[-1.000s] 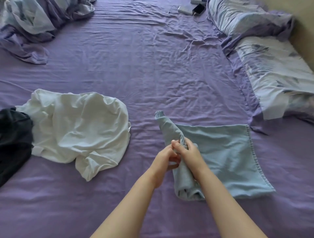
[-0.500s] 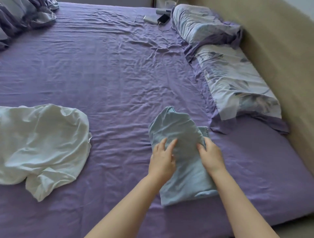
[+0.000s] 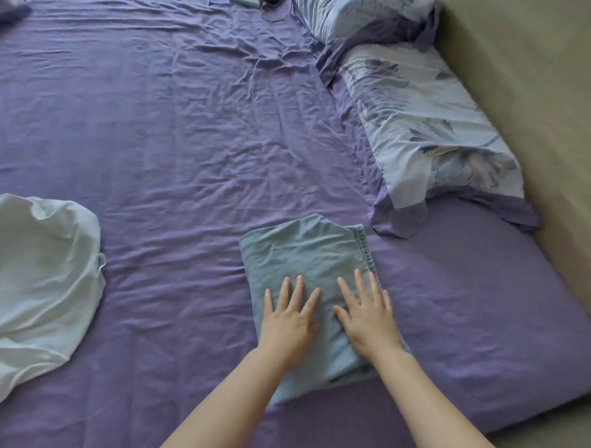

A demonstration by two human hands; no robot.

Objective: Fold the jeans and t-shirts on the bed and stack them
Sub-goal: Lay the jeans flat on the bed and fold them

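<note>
The light blue jeans (image 3: 303,252) lie folded into a compact rectangle on the purple bed sheet (image 3: 179,134), near the bed's right front corner. My left hand (image 3: 289,319) lies flat on their near left part with fingers spread and straight. Beside it my right hand (image 3: 366,313) presses flat on the near right part, its fingers reaching the seamed right edge. A crumpled white t-shirt (image 3: 44,281) lies unfolded at the left edge of the view, well apart from the jeans.
Two floral pillows (image 3: 425,128) line the bed's right side against a beige headboard (image 3: 524,80). A phone and cable (image 3: 256,3) lie at the far top edge. The mattress edge runs close to the front right of the jeans.
The rolled jeans half was folded over onto the flat half, making a compact rectangle. Both hands went from gripping the fabric to pressing flat on it. The view shifted right, hiding the dark garment.
</note>
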